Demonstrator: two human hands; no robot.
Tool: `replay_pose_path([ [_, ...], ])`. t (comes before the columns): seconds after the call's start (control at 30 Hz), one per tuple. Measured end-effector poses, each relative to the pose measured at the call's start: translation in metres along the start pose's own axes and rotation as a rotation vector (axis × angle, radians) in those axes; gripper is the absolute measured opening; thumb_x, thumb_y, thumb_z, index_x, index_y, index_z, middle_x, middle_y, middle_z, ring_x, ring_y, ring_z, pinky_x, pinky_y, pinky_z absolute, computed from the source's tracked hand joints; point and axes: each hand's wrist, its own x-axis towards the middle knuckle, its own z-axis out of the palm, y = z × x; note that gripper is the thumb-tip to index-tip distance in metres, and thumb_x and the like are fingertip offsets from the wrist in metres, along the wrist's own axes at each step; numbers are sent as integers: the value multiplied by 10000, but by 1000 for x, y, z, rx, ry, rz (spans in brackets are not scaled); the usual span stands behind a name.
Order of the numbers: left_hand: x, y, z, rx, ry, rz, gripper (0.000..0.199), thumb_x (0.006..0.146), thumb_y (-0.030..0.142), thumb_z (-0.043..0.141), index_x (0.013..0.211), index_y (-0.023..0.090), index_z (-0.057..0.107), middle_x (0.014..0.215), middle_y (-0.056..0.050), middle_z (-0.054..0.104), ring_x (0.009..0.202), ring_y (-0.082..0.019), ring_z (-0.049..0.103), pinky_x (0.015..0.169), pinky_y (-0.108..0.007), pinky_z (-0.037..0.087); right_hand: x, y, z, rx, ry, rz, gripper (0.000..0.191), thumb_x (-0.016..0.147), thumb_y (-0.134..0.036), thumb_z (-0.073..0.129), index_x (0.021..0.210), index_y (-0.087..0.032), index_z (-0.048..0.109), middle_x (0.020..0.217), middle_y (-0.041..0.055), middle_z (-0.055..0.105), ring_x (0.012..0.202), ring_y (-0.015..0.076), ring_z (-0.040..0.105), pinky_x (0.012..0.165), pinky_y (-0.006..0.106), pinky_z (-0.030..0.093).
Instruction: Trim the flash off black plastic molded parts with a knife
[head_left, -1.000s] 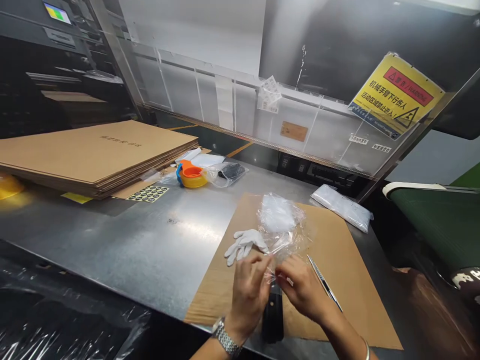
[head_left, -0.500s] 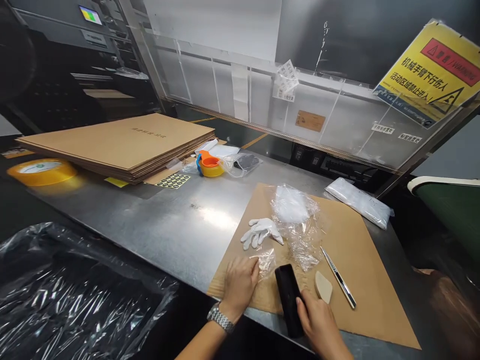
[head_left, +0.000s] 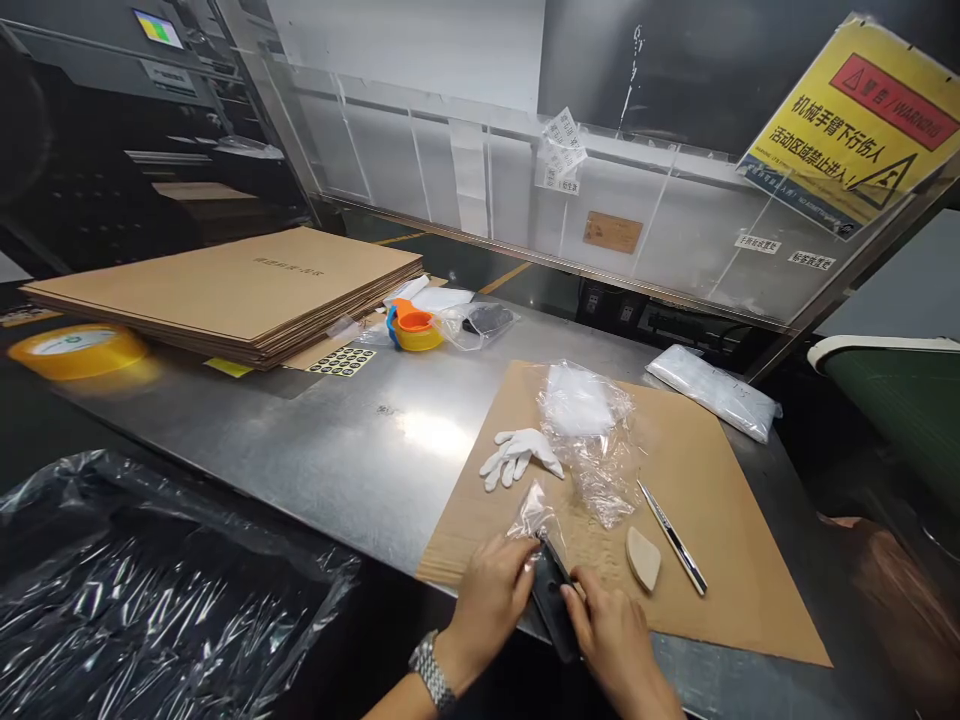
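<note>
My right hand grips a black oblong object by its side, tilted at the near edge of the cardboard sheet; its exact kind I cannot make out. Closed at the far end of that object, my left hand pinches a small clear plastic bag. The bag and the black end meet at the left fingertips. Just beyond lies a white glove, beside crumpled clear plastic wrap. To the right of my hands rest a beige wedge-shaped block and a slim utility knife.
A cardboard stack and a yellow tape roll occupy the left of the metal table. An orange tape dispenser stands at the back. Black plastic sheeting hangs front left. A clear panel borders the far side.
The black object has moved left and turned so its far end meets the plastic bag. My hands have come closer together. The view has shifted slightly.
</note>
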Motion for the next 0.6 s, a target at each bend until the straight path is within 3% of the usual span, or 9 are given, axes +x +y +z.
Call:
replay_pose_path([
  [0.1,-9,15,4,47,-23,89,291,852,162,418,987,182,675,816,-113,680,801,-282,586,716,-421,451,2,-8,-1,19,28,17,349,933,-355,308,1118,-162,532,757,114,696,675,252,668,566,280,391],
  [0.23,-13,26,-4,81,-26,146,306,876,162,383,986,177,668,771,-115,663,763,-274,571,681,-409,441,15,-13,-14,70,22,2,335,923,-289,319,1160,-149,509,709,64,683,602,203,642,521,256,385],
  [0.33,-8,30,-20,66,-36,169,297,863,149,398,958,197,675,765,-96,662,747,-256,571,679,-389,437,26,-22,-35,88,-18,-67,271,903,-280,360,855,-205,616,617,14,636,532,153,583,473,231,319],
  [0.43,5,33,-43,-41,-4,101,284,829,155,439,941,207,695,802,-99,677,769,-261,582,708,-394,434,39,-37,-65,73,-41,-129,371,863,-306,441,512,-201,495,458,-9,496,436,115,454,450,242,223],
  [0.53,21,38,-75,-119,14,64,259,808,173,481,913,238,708,817,-57,699,775,-227,604,725,-349,440,50,-57,-96,70,-67,-196,360,791,-263,525,455,-194,417,431,-19,434,429,98,393,452,249,201],
  [0.6,27,41,-96,-188,26,31,240,809,194,493,900,247,709,789,-28,696,731,-193,603,684,-304,440,54,-72,-111,92,-112,-247,326,799,-256,503,487,-195,432,455,-17,476,426,91,428,438,230,242],
])
